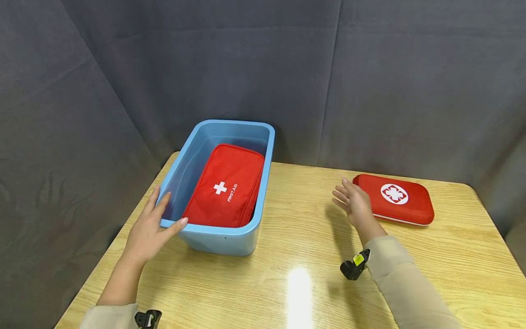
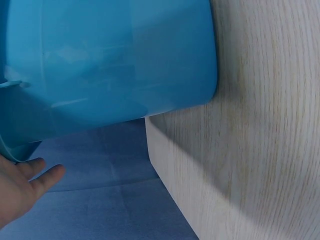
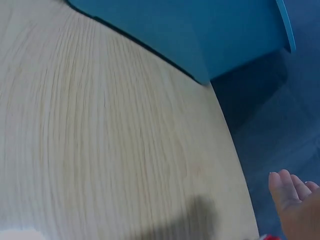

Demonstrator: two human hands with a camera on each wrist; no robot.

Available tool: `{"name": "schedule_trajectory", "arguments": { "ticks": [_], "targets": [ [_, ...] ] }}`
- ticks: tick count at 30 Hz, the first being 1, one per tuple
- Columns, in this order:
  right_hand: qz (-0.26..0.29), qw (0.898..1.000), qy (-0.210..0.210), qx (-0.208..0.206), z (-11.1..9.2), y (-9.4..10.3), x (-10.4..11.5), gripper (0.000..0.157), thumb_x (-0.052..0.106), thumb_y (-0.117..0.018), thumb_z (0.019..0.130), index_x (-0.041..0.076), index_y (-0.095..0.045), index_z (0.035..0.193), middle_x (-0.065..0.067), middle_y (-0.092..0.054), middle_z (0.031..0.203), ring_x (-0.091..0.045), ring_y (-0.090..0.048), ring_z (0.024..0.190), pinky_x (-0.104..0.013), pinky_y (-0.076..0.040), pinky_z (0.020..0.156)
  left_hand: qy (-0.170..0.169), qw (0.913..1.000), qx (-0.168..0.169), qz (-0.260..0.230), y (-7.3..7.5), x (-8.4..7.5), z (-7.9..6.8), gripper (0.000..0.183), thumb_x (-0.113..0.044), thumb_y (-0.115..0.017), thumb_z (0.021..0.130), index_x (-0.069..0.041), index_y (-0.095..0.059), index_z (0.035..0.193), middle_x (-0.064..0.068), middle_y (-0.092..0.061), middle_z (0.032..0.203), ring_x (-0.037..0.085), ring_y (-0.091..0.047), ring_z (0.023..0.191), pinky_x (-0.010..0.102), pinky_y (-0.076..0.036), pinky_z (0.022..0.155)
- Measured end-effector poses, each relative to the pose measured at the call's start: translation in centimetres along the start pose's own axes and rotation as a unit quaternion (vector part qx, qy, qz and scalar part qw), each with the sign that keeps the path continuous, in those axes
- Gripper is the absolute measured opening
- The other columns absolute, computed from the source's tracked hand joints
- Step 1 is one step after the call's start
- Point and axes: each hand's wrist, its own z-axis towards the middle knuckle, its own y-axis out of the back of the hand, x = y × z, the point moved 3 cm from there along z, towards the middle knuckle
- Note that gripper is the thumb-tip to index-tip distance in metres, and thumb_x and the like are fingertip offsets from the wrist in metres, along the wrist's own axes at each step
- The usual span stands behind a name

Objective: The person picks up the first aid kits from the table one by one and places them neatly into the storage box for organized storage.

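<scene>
A blue plastic bin (image 1: 222, 231) stands on the left of the table with a soft red first aid pouch (image 1: 230, 183) inside, its white cross and lettering facing up. My left hand (image 1: 149, 230) touches the bin's near left corner at the rim, fingers spread. In the left wrist view that hand (image 2: 20, 187) shows beside the rim of the bin (image 2: 110, 65). On the right lies a second red first aid case (image 1: 415, 201) with a white round emblem. My right hand (image 1: 356, 203) is raised beside that case's left end, fingers extended, holding nothing.
The light wooden table (image 1: 296, 256) bears a bright glare spot near its front. A dark grey curtain (image 1: 304, 82) hangs behind the table and along its left side. Black wrist cameras (image 1: 354, 266) are strapped at both sleeves.
</scene>
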Motion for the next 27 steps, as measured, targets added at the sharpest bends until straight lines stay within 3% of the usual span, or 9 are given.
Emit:
{"name": "schedule_trajectory", "arguments": {
  "ticks": [6, 11, 14, 17, 23, 27],
  "targets": [
    [0.036, 0.998, -0.022, -0.037, 0.2, 3.2, -0.5, 0.072, 0.032, -0.056, 0.082, 0.005, -0.018, 0.136, -0.001, -0.054, 0.093, -0.008, -0.061, 0.077, -0.029, -0.043, 0.079, 0.006, 1.0, 0.005, 0.001, -0.2, 0.2, 0.0, 0.074, -0.045, -0.054, 0.079, -0.003, -0.029, 0.134, 0.016, -0.01, 0.141, 0.04, -0.027, 0.117, 0.061, -0.029, 0.081],
    [0.059, 0.997, -0.018, -0.053, 3.0, 7.7, -2.4, 0.072, 0.035, -0.063, 0.076, 0.007, -0.027, 0.131, -0.001, -0.06, 0.091, -0.014, -0.061, 0.083, -0.033, -0.045, 0.075, 0.006, 1.0, 0.004, 0.002, -0.3, 0.3, 0.0, 0.074, -0.045, -0.054, 0.079, -0.003, -0.028, 0.134, 0.015, -0.01, 0.141, 0.04, -0.026, 0.118, 0.061, -0.029, 0.081],
    [0.072, 0.995, -0.02, -0.059, 3.6, 9.6, -3.1, 0.074, 0.036, -0.063, 0.076, 0.007, -0.026, 0.132, -0.001, -0.063, 0.084, -0.015, -0.062, 0.079, -0.033, -0.047, 0.071, 0.004, 1.0, 0.003, 0.002, -0.3, 0.3, -0.1, 0.073, -0.045, -0.054, 0.08, -0.003, -0.029, 0.134, 0.014, -0.01, 0.142, 0.04, -0.027, 0.118, 0.061, -0.029, 0.081],
    [0.102, 0.991, -0.034, -0.074, 2.1, 9.5, -2.5, 0.072, 0.033, -0.061, 0.078, 0.007, -0.024, 0.134, 0.0, -0.063, 0.077, -0.015, -0.062, 0.075, -0.033, -0.048, 0.068, 0.004, 1.0, 0.003, 0.001, -0.2, 0.4, -0.1, 0.073, -0.045, -0.054, 0.08, -0.003, -0.029, 0.134, 0.013, -0.009, 0.142, 0.04, -0.027, 0.118, 0.061, -0.029, 0.081],
    [0.157, 0.982, -0.033, -0.097, -1.1, 9.2, -1.3, 0.036, 0.025, -0.059, 0.081, 0.009, -0.042, 0.109, -0.004, -0.062, 0.073, -0.018, -0.062, 0.07, -0.035, -0.049, 0.065, 0.004, 1.0, 0.002, 0.002, -0.2, 0.5, -0.1, 0.073, -0.045, -0.054, 0.08, -0.003, -0.029, 0.134, 0.014, -0.009, 0.142, 0.04, -0.027, 0.117, 0.061, -0.029, 0.081],
    [0.187, 0.975, -0.038, -0.116, -2.1, 10.3, -1.1, 0.038, 0.025, -0.059, 0.081, 0.01, -0.042, 0.112, -0.004, -0.061, 0.072, -0.017, -0.061, 0.069, -0.035, -0.049, 0.065, 0.004, 1.0, 0.002, 0.004, -0.2, 0.5, 0.0, 0.073, -0.045, -0.054, 0.08, -0.003, -0.029, 0.134, 0.013, -0.009, 0.142, 0.04, -0.027, 0.117, 0.061, -0.029, 0.081]
  ]
}}
